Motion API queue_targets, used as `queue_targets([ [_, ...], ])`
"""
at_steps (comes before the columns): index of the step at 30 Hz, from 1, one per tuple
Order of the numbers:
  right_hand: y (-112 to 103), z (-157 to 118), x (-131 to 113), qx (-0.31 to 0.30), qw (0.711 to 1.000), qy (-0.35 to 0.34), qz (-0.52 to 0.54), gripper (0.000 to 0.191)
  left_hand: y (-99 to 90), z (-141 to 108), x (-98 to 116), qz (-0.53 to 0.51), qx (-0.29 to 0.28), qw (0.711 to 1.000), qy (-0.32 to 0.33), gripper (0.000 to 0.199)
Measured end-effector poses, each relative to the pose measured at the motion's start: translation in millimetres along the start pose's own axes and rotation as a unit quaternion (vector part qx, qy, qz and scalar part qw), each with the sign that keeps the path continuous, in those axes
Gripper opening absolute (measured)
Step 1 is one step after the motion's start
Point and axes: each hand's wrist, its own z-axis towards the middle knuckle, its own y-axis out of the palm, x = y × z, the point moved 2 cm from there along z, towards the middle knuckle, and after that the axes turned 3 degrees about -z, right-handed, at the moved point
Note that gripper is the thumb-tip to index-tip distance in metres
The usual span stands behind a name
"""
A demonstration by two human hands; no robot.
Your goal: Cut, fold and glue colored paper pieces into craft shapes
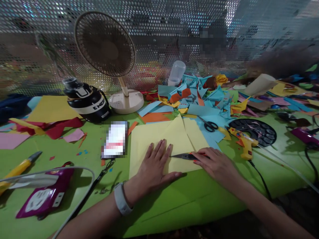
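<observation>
A sheet of pale yellow paper (147, 136) lies on the green table, with a cut or fold line running through its right part. My left hand (156, 162) rests flat on it, fingers spread. In my right hand (214, 162) is a pair of scissors (183, 156) with dark blades and orange-red on the handles. The blades look closed and lie on the paper, tips pointing left toward my left hand. Most of the handle is hidden under my fingers. A phone (114, 139) with a lit screen lies left of the paper.
Black-handled scissors (210, 126) and a yellow glue gun (245, 144) with a cord lie to the right. A fan (126, 101) and a black bottle (87, 103) stand behind. Blue paper pieces (199, 96) pile up at the back. A purple power strip (47, 192) lies front left.
</observation>
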Motion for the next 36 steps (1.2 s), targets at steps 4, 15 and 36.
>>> queue_targets([
  [4, 1, 1, 6, 0.006, 1.000, 0.008, -0.026, 0.031, 0.5, 9, 9, -0.008, -0.019, 0.999, -0.028, 0.091],
  [15, 5, -2, 10, 0.015, 1.000, 0.011, -0.014, 0.029, -13.6, -21, -7, 0.034, 0.019, 0.999, 0.015, 0.093],
  [36, 12, 8, -10, 0.027, 0.999, -0.029, -0.019, 0.025, -13.9, -30, -11, 0.025, -0.011, 1.000, 0.010, 0.092],
])
